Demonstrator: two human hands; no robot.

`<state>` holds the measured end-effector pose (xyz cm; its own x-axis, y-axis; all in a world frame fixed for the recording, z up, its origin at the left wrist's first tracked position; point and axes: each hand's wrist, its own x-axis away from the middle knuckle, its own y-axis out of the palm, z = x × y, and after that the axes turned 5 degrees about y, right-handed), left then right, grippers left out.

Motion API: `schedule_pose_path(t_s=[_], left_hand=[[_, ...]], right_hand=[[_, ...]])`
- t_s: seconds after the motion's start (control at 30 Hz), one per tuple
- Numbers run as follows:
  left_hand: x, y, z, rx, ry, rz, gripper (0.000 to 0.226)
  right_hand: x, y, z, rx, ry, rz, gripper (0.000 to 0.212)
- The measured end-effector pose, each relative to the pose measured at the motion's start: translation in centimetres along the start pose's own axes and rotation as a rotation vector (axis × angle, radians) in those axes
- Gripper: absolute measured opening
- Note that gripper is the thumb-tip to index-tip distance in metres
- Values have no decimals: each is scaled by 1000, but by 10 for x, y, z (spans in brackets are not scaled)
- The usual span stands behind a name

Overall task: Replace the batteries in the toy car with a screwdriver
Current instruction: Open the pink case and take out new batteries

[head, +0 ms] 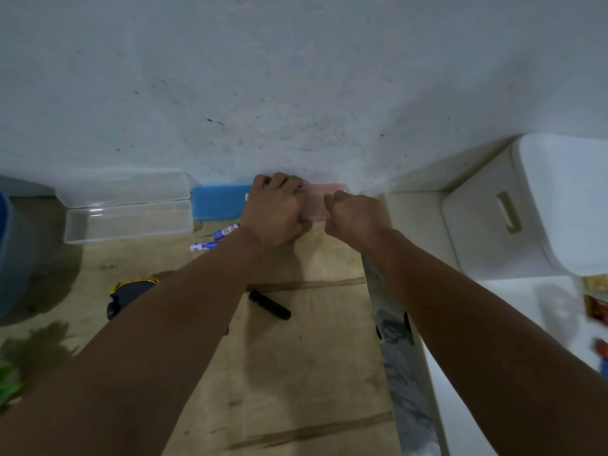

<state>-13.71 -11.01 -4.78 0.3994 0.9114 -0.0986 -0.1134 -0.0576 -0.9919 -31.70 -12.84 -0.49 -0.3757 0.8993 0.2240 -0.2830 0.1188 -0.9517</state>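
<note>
From the head view, the left hand (274, 210) is curling its grip around a pale pink plastic box (324, 200) against the grey wall (296, 77), and the right hand (353, 215) is pinching the box's front edge (probably opening it). The yellow-and-black toy car (130, 296), the black screwdriver (269, 305) and two blue-white batteries (214, 240) are lying on the beige counter (296, 373); next, I think, something must be taken out.

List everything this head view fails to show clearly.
- Pink box, head view: mostly covered by the left hand and right hand; contents unseen.
- Toy car: largely behind the left forearm.
- Batteries: labels too small and blurred to read.
- Screwdriver: only a dark handle shows; tip unclear.
- Items at the right edge: cut off, unidentifiable.
</note>
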Motion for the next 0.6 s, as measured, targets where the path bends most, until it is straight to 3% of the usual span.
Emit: schedule_pose_path(t_s=[0.37, 0.6], left_hand=[[1, -4, -3, 21, 17, -15, 55], [1, -2, -1, 77, -3, 22, 67]], right_hand=[[-8, -1, 2, 101, -114, 20, 32], [-14, -7, 31, 7, -264, 203, 32]])
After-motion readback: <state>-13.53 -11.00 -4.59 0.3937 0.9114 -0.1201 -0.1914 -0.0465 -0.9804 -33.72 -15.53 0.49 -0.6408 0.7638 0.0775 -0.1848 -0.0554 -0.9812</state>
